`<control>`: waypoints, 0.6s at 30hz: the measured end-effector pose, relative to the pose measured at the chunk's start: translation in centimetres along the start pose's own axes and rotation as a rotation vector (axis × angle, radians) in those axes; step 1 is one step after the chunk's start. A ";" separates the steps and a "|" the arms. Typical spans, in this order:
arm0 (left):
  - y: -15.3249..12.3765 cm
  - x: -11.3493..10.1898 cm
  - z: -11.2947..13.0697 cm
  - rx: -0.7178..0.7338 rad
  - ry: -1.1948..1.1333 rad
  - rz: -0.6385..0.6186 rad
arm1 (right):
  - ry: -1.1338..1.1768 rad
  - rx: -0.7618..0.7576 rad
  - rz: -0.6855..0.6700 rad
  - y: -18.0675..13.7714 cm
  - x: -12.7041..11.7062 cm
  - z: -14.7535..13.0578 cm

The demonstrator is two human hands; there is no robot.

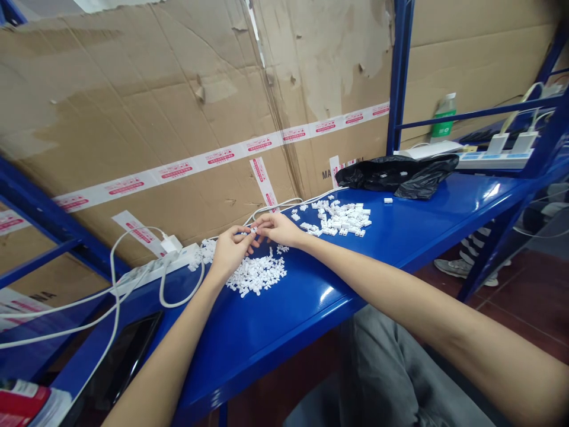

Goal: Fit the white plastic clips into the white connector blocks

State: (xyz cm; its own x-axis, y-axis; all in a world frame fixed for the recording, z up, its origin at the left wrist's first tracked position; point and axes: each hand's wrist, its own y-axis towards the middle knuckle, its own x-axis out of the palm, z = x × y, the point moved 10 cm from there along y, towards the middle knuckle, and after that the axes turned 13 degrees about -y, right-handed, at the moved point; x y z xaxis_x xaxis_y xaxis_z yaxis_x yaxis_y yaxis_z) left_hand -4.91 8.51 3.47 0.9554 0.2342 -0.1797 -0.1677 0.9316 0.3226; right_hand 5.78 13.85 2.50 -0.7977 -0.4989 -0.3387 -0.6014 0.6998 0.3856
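Note:
My left hand (234, 248) and my right hand (276, 229) meet above the blue table (284, 320), fingertips pinched together. Between them is a small white plastic block (253, 229), mostly covered by the fingers. Just below the hands lies a heap of tiny white plastic pieces (258, 274). To the right, beyond my right wrist, a loose pile of white rectangular plastic blocks (340, 217) is spread on the table. One such block (388, 200) lies apart from the pile.
A black plastic bag (395, 172) lies at the back right. On the left are a power strip (155, 270) with white cables and a dark phone (133, 350). Cardboard sheets (200, 107) stand along the back. A bottle (443, 118) and another power strip (493, 160) are far right.

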 end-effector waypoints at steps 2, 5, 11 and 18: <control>0.0 0.0 0.1 -0.001 0.003 -0.002 | -0.003 -0.015 -0.004 -0.1 0.1 -0.1; -0.1 -0.1 0.6 0.008 -0.021 0.017 | -0.010 -0.032 0.002 -0.2 0.2 -0.3; -0.3 -0.7 1.4 0.024 0.017 0.084 | -0.047 -0.051 0.043 -0.2 -0.1 -0.4; -0.4 -0.9 1.3 0.052 0.075 0.091 | -0.156 -0.073 0.021 0.0 0.4 -0.6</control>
State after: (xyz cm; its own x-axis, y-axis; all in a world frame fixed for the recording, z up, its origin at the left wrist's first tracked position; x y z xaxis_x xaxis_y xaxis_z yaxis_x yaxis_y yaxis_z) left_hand -5.35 7.58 4.69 0.9157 0.3388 -0.2162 -0.2380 0.8906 0.3877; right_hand 5.46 13.37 2.85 -0.7967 -0.3954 -0.4572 -0.5912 0.6669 0.4535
